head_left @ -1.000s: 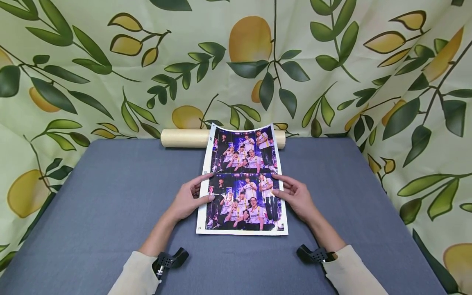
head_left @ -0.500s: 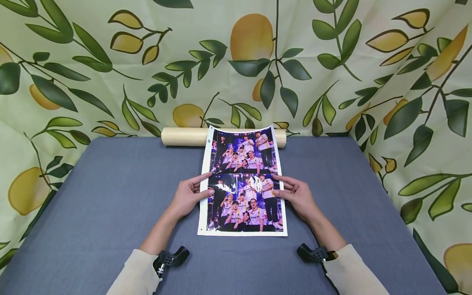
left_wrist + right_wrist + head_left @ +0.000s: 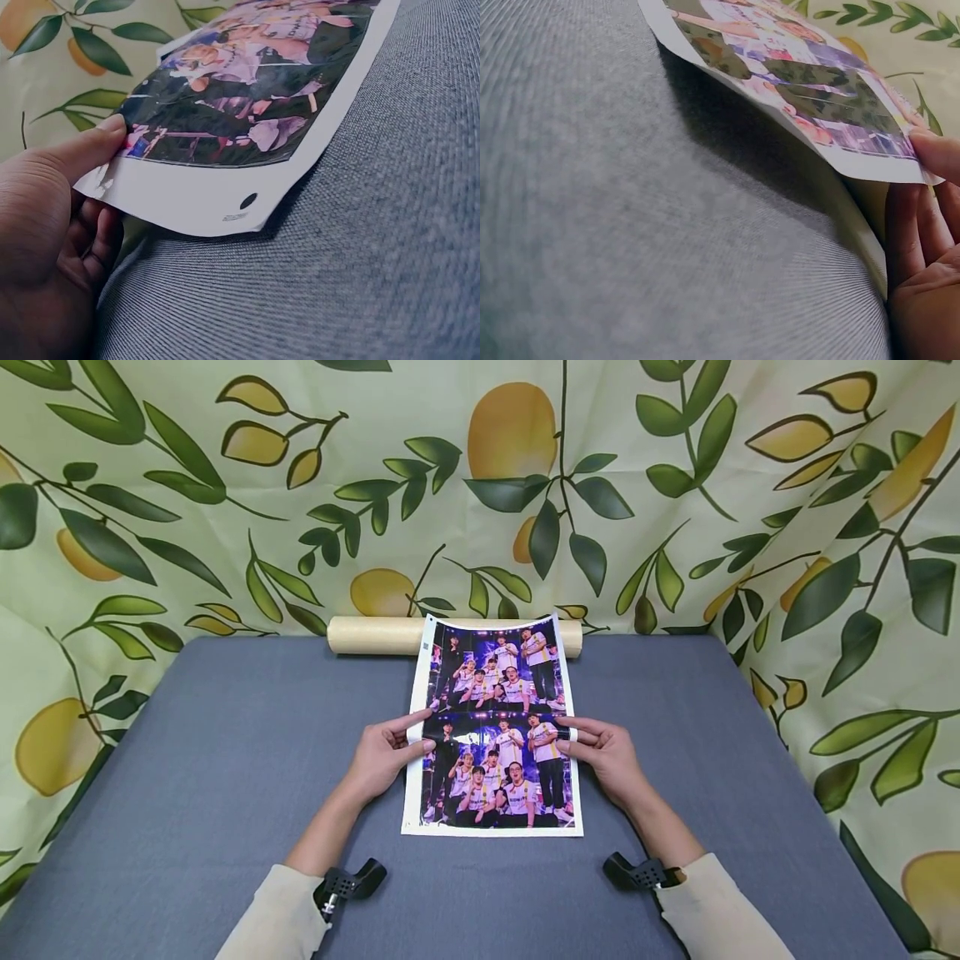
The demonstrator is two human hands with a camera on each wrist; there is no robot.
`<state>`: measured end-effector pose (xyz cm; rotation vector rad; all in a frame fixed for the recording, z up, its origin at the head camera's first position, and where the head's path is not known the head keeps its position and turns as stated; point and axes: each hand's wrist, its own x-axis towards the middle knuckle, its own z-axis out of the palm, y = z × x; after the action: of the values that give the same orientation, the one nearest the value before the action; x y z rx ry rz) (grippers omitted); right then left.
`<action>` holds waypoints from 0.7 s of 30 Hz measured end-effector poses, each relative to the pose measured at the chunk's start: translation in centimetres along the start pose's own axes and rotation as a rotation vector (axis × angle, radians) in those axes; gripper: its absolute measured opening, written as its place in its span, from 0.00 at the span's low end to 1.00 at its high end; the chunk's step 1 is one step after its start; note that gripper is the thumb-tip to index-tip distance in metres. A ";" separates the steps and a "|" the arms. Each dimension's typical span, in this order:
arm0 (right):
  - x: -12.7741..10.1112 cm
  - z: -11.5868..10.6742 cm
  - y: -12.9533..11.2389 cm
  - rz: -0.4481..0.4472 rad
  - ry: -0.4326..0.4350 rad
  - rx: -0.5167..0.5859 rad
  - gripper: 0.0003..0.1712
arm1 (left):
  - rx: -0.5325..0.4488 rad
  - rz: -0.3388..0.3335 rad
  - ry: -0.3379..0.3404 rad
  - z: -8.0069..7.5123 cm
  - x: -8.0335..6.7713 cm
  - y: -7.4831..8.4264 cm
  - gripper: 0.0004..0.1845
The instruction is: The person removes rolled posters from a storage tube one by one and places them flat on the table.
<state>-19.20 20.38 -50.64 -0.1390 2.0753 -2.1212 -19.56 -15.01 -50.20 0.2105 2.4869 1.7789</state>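
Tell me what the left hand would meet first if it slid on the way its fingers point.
The left hand points right, across the photo sheet it already pinches. Beyond that, the right hand at the opposite edge looks next, though depth is uncertain.

Left hand (image 3: 386, 756) and right hand (image 3: 609, 756) pinch, thumbs on top.

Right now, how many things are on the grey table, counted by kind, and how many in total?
Printed photo sheet: 1, pinched at both side edges by the left hand and the right hand
Cream paper roll: 1, at the far edge behind the sheet
Total: 2
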 end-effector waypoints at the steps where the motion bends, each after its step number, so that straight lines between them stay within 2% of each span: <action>1: 0.0 0.0 0.0 -0.004 0.004 -0.003 0.24 | -0.001 0.003 0.006 0.0 0.0 0.1 0.26; 6: -0.1 0.0 -0.2 -0.044 -0.010 -0.033 0.25 | 0.002 0.019 0.025 0.1 0.0 0.6 0.26; 9: -0.1 -0.1 -0.3 -0.099 -0.053 -0.063 0.26 | 0.004 0.027 0.032 0.0 -0.1 0.7 0.26; 14: 0.2 -0.3 -0.1 -0.198 -0.106 -0.054 0.32 | 0.002 0.027 0.037 -0.1 -0.2 0.6 0.25; 18: 1.0 -0.2 -0.1 -0.192 -0.098 -0.065 0.33 | -0.015 0.036 0.010 0.0 -0.4 0.2 0.25; 21: 1.9 -0.1 -0.2 -0.174 -0.049 -0.105 0.30 | -0.048 0.054 -0.029 0.1 -0.5 -0.1 0.26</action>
<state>-21.05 20.10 -50.53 -0.3947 2.2198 -2.0780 -19.05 -15.00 -50.35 0.3008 2.4382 1.8398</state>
